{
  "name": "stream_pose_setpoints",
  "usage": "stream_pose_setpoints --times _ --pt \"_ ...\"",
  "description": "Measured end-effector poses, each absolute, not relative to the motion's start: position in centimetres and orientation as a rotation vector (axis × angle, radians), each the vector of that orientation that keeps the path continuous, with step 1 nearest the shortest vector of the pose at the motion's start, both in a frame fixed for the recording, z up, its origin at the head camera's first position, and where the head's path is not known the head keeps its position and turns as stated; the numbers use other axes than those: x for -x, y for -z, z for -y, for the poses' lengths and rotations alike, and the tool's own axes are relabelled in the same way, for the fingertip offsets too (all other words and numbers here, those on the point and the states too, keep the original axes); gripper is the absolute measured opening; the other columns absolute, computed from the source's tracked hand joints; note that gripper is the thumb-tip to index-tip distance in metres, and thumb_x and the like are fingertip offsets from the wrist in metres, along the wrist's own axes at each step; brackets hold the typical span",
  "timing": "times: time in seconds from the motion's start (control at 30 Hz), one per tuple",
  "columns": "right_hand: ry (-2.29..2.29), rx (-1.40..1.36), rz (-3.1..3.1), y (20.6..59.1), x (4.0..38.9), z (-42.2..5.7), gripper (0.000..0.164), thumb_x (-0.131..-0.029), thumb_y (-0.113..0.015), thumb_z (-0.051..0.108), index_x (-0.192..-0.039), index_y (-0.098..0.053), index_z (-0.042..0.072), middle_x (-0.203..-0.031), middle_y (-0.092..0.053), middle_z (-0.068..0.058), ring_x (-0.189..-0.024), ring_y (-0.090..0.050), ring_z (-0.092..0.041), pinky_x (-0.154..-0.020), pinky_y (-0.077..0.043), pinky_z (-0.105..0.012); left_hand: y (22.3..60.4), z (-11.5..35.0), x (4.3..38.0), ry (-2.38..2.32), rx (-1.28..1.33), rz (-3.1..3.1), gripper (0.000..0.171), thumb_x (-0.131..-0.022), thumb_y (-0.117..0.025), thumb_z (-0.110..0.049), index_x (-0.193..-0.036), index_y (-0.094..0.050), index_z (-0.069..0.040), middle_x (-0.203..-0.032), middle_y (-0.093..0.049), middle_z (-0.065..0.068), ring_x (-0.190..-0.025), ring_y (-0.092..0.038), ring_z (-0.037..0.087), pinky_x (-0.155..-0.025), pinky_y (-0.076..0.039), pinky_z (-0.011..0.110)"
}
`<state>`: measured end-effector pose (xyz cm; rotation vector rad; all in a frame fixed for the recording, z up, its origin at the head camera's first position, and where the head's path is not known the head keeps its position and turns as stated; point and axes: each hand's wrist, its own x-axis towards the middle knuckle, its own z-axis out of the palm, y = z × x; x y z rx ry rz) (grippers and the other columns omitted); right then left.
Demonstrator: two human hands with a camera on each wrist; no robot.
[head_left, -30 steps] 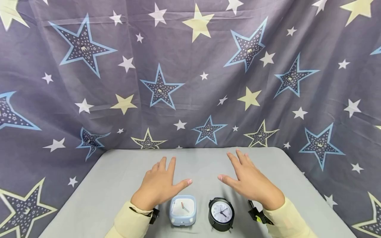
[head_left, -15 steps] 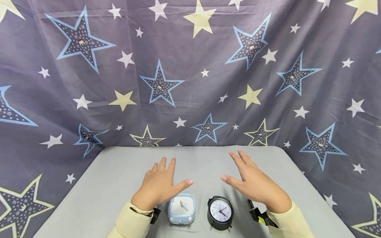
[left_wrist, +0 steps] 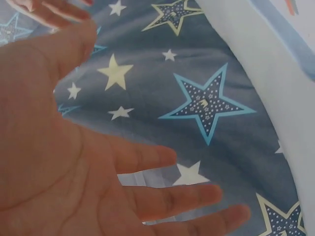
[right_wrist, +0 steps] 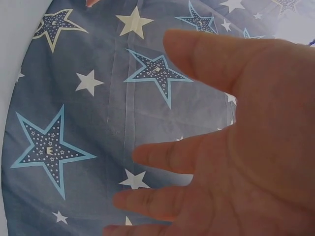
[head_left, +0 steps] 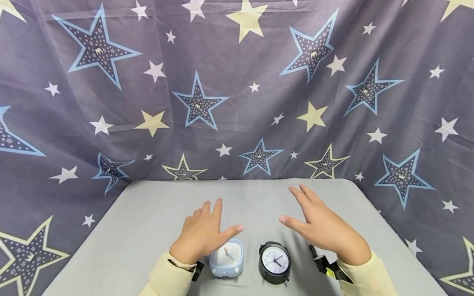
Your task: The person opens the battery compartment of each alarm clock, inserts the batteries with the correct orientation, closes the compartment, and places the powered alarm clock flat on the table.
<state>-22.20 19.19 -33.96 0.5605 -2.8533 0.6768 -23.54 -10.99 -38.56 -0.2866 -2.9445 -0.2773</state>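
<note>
Two small alarm clocks stand side by side near the front of the table in the head view. The left one is a light blue, rounded-square clock (head_left: 226, 259) with a white face. To its right is a round black clock (head_left: 275, 262) with a white numbered dial. My left hand (head_left: 205, 230) hovers above and left of the blue clock, fingers spread, thumb pointing right over it. Beyond and right of the black clock, my right hand (head_left: 326, 224) is held up with fingers spread. Both palms show bare in the wrist views, and neither hand touches a clock.
The clocks stand on a grey-covered table (head_left: 252, 205). A dark curtain (head_left: 237, 61) with stars hangs behind and along both sides of it. Each wrist wears a dark strap with a small device, and pale yellow sleeves cover the forearms.
My right hand has drifted right, away from the left hand. The left hand has shifted slightly right and lower in the head view. The clocks stay in place while the view tilts a little.
</note>
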Motion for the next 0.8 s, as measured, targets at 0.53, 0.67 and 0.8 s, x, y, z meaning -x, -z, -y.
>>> stream_pose_setpoints --times 0.53,0.67,0.8 --pt "-0.616 -0.592 2.831 33.5 21.6 -19.0 0.080 -0.083 -0.054 0.067 -0.146 -0.036 0.021 -0.153 -0.026 -0.014 -0.139 -0.029 -0.035 -0.104 -0.031 -0.059 41.0 9.0 23.1 0.135 0.260 3.026 0.108 -0.067 -0.026 -0.094 -0.130 -0.053 -0.010 -0.108 -0.057 0.015 -0.089 -0.058 0.037 -0.072 -0.044 0.059" --pt "-0.604 -0.602 2.830 33.3 21.4 -18.9 0.076 -0.084 -0.055 0.065 -0.144 -0.040 0.022 -0.152 -0.029 -0.013 -0.138 -0.031 -0.035 -0.104 -0.032 -0.058 41.1 8.6 23.0 0.135 0.270 3.032 0.099 -0.069 -0.033 -0.091 -0.121 -0.057 -0.009 -0.101 -0.058 0.014 -0.084 -0.058 0.036 -0.069 -0.044 0.058" --pt "-0.596 -0.600 2.830 33.3 21.2 -18.9 0.074 -0.084 -0.055 0.065 -0.143 -0.041 0.022 -0.152 -0.031 -0.013 -0.137 -0.031 -0.036 -0.103 -0.033 -0.059 41.3 8.4 22.8 0.129 0.283 3.040 0.097 -0.069 -0.033 -0.091 -0.115 -0.060 -0.009 -0.097 -0.058 0.013 -0.082 -0.057 0.034 -0.066 -0.044 0.056"
